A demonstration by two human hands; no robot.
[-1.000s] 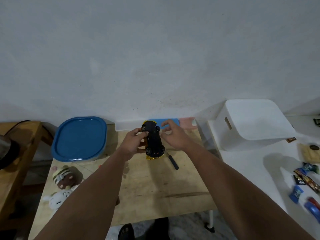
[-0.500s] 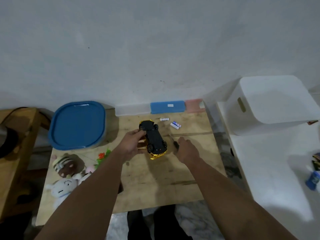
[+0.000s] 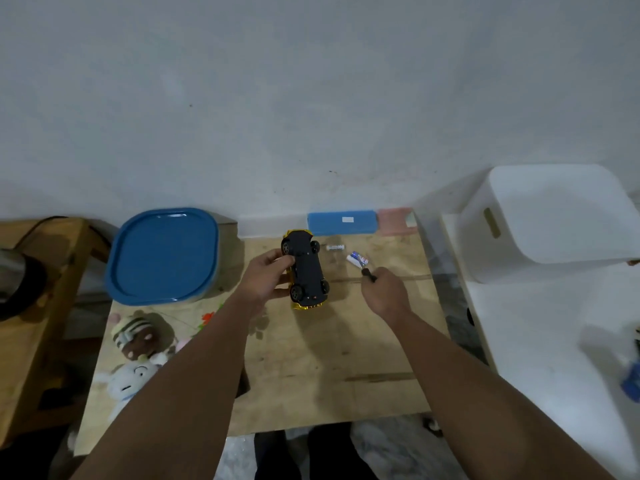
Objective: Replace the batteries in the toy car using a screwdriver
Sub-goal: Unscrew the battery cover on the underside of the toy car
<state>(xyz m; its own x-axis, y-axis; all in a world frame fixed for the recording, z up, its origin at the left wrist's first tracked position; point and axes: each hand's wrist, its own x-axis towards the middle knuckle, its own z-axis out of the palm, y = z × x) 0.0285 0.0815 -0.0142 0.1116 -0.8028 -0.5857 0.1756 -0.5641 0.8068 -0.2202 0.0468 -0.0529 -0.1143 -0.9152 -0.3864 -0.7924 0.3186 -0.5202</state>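
Our right hand (image 3: 384,292) curls around the screwdriver (image 3: 369,275), its dark end poking out toward 11 o'clock. Our left hand (image 3: 268,278) grips the toy car (image 3: 306,270), belly-up over the wooden table (image 3: 311,362). We should steady the car and seat the tip squarely before turning. The car lies at 9 o'clock from the screwdriver; batteries (image 3: 356,260) rest just beyond, at 11.

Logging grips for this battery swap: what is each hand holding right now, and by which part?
Left hand grips the upturned black-and-yellow toy car by its left side. Right hand holds the small black screwdriver by its handle.
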